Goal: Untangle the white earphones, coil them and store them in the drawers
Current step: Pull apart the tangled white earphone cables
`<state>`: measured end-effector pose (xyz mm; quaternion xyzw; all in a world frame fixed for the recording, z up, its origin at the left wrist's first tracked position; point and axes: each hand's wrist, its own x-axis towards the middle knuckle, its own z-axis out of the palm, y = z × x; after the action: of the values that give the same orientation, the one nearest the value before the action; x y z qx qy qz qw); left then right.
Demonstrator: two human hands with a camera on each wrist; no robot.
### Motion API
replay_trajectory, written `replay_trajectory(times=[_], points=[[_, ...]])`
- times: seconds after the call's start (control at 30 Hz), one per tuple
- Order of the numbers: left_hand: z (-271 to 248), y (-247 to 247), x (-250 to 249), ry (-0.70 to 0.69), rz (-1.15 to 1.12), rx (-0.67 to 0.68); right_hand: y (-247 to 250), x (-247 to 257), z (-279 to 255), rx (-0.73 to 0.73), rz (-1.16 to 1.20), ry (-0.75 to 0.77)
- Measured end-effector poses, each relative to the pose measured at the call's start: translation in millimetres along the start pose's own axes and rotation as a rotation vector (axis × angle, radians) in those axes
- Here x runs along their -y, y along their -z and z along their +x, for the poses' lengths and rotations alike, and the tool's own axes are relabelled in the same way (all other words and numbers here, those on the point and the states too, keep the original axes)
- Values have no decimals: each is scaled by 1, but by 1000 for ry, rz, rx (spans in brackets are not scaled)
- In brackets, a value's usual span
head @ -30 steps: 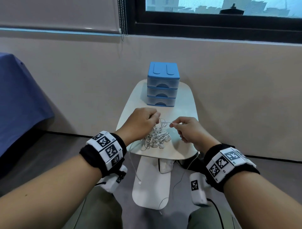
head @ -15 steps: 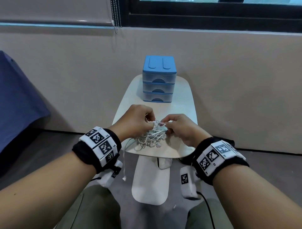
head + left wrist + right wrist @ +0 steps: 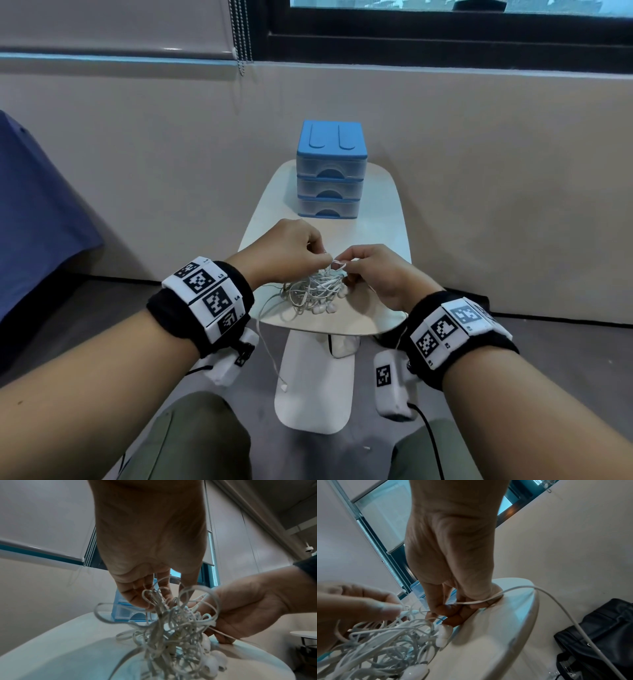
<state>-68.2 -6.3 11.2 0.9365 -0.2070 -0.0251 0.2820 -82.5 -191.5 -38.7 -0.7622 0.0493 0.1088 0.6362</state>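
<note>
A tangled bundle of white earphones (image 3: pixel 317 291) lies on the near end of a small white table (image 3: pixel 383 240). My left hand (image 3: pixel 291 253) pinches loops at the top of the tangle (image 3: pixel 164 615). Close beside it, my right hand (image 3: pixel 373 270) pinches one cable (image 3: pixel 471 602) between curled fingers; that cable runs across the palm and off the table's right edge. Several earbuds (image 3: pixel 443 635) rest on the tabletop under the bundle. One cable end (image 3: pixel 282 385) hangs off the front edge. The blue three-drawer unit (image 3: pixel 330 171) stands at the table's far end, all drawers closed.
A beige wall and a dark window frame stand behind the table. A blue cloth (image 3: pixel 34 212) covers something at the left. A black bag (image 3: pixel 599 635) lies on the floor to the table's right. My knees are below the table's front edge.
My two hands have drawn closer together over the tangle. The right hand, which pulled a strand out sideways, now pinches a cable right next to the left fingertips.
</note>
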Motion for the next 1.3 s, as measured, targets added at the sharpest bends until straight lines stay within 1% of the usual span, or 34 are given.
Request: replay_trajectory(times=[0.17,0.3,0.37,0.4,0.43,0.47,0.5,0.53,0.57,0.63,0.67,0.77,0.87,0.97,1.07,1.17,1.23,1.3], points=[[-1,1,1,-29,82,33,0,-2,3,-3,1,-1],[1,6,-1,-14,71,0,3,1,-1,21,22,-15],[2,9,-2,-10,77,-1,7,7,-7,-20,-47,-16],[3,9,-2,-6,83,-2,9,11,-9,-77,-105,13],[4,10,-2,-3,83,1,10,16,-11,-155,-152,80],[5,11,-3,-3,77,7,11,22,-14,-225,-174,177],[5,12,-5,-4,67,19,11,29,-17,-256,-167,284],[4,12,-7,-10,55,33,9,36,-21,-238,-158,382],[4,13,-9,-20,48,48,7,42,-25,-186,-180,459],[2,17,-12,-54,18,68,1,48,-31,-93,-316,538],[1,19,-12,-60,-16,72,-1,47,-32,-79,-382,556],[-3,28,-9,-31,-128,56,-3,37,-32,-120,-456,543],[-8,34,-5,-2,-192,55,-3,27,-30,-185,-511,513],[-12,37,-2,19,-259,70,-6,25,-31,-225,-506,486],[-14,37,0,-12,-329,68,-9,27,-30,-247,-480,438],[-16,35,0,-71,-411,15,-6,25,-29,-284,-517,364],[-17,33,-2,-126,-455,-33,-3,24,-30,-258,-568,312],[-17,30,-5,-159,-496,-78,-1,24,-32,-180,-606,279]])
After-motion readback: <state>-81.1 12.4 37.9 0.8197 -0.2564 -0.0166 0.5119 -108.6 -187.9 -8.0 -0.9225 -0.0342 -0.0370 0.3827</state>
